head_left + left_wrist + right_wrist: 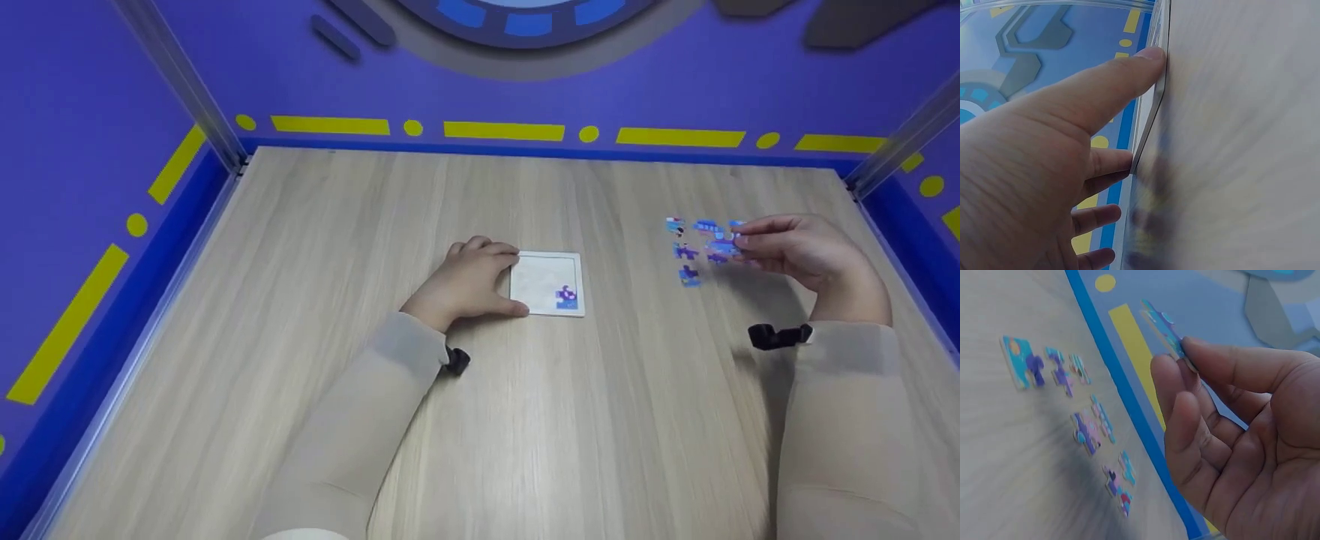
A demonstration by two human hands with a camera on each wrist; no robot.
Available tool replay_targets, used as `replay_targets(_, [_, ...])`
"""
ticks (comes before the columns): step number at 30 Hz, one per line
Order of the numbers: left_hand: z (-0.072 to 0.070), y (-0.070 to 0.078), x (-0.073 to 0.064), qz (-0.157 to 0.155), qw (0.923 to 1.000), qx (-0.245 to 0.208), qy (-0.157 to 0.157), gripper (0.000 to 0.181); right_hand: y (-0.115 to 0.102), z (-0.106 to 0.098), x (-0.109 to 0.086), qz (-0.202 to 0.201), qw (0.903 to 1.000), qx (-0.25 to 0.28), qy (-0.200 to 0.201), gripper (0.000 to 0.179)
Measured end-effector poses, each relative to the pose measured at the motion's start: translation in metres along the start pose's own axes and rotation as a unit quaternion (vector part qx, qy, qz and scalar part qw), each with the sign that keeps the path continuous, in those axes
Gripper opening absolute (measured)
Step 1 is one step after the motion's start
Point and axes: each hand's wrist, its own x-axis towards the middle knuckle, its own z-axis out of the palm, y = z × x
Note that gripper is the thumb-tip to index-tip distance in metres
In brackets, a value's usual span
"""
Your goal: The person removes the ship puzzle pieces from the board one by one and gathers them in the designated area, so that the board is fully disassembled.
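Observation:
In the head view, a square white puzzle board (536, 281) lies flat on the table with one jigsaw piece (566, 297) in its near right corner. My left hand (472, 285) holds the board at its left side, thumb at the near corner and index finger at the far one. To the right, my right hand (806, 251) pinches a jigsaw piece (1162, 326) between thumb and fingertips, raised above the table in the right wrist view. Several loose jigsaw pieces (686, 253) with blue, purple and pink print lie beside and below that hand, some hidden by it.
The wood-grain table (480, 427) is bounded at the back by a blue-purple wall (517, 97) with yellow marks. Another such wall (82, 150) stands at the left, with a metal post (180, 75) at the corner. Each wrist wears a small black mount (780, 337).

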Motion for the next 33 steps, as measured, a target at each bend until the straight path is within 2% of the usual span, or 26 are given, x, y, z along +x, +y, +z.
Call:
replay_targets(5, [0.001, 0.0, 0.0, -0.002, 1.0, -0.002, 0.002, 0.097, 0.008, -0.008, 0.0, 0.013, 0.997, -0.071, 0.027, 0.018])
replay_targets(10, [0.002, 0.001, -0.001, -0.006, 1.0, 0.0, 0.0, 0.097, 0.014, -0.013, 0.001, 0.038, 0.9965, -0.072, 0.016, 0.017])
replay_targets(17, [0.001, 0.001, 0.0, -0.003, 1.0, 0.003, 0.0, 0.097, 0.02, -0.017, -0.002, 0.073, 0.9928, -0.094, -0.012, 0.024])
replay_targets(23, [0.0, 0.001, 0.0, -0.005, 0.9999, 0.008, -0.002, 0.098, 0.024, -0.01, 0.002, 0.103, 0.9885, -0.107, -0.03, 0.01])
replay_targets(28, [0.001, 0.001, 0.0, -0.005, 1.0, 0.007, -0.003, 0.098, 0.024, -0.004, 0.005, 0.1, 0.985, -0.139, -0.027, 0.017])
replay_targets(33, [0.0, 0.001, 0.0, 0.0, 1.0, 0.006, -0.002, 0.097, 0.023, -0.001, 0.006, 0.082, 0.9759, -0.201, -0.018, 0.028])
